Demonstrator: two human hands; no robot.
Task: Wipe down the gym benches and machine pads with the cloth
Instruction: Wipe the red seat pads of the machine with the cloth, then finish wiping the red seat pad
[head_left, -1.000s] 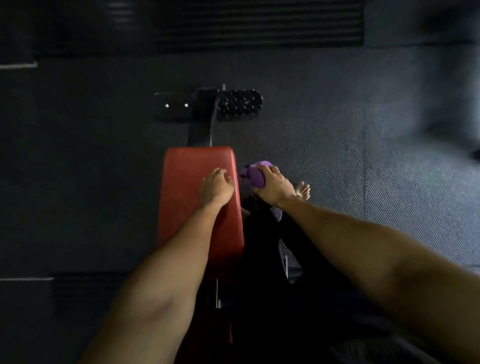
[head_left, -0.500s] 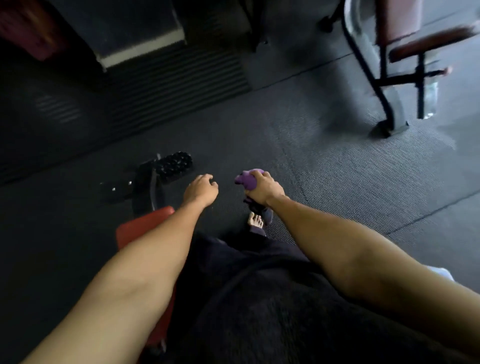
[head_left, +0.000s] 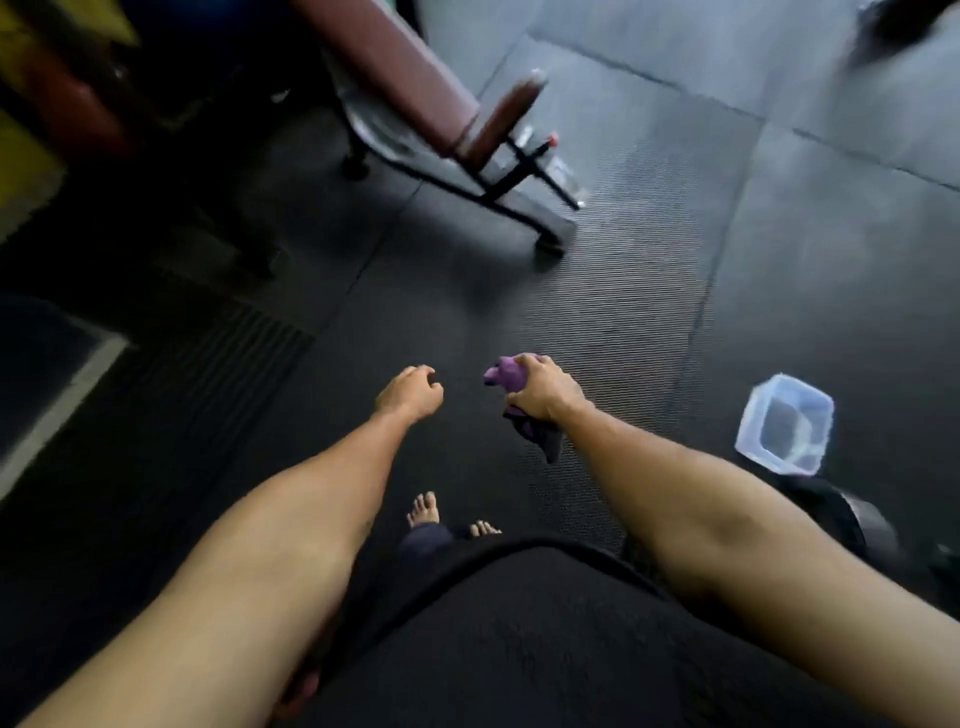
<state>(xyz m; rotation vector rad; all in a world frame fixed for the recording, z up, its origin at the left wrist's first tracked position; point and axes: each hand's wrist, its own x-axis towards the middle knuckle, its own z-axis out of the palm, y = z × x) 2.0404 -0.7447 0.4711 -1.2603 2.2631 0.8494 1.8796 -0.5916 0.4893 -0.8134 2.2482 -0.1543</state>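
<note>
My right hand (head_left: 540, 387) is shut on a crumpled purple cloth (head_left: 506, 375), whose tail hangs below my wrist. My left hand (head_left: 410, 392) hovers beside it at the same height, fingers loosely curled and holding nothing. Both hands are over the black rubber floor, well short of a dark red padded bench (head_left: 395, 67) on a black metal frame, which stands ahead at the top of the view with a smaller red pad (head_left: 506, 114) at its near end.
A clear plastic tub (head_left: 787, 423) sits on the floor to the right, with a dark round weight plate (head_left: 841, 512) just behind it. A clear bottle (head_left: 563, 179) lies by the bench frame. Dark machinery fills the upper left. My bare feet (head_left: 426, 509) show below.
The view has swung up and away from the red bench I was touching. My left hand has come off that pad; the other bench, the tub and the plate have come into view.
</note>
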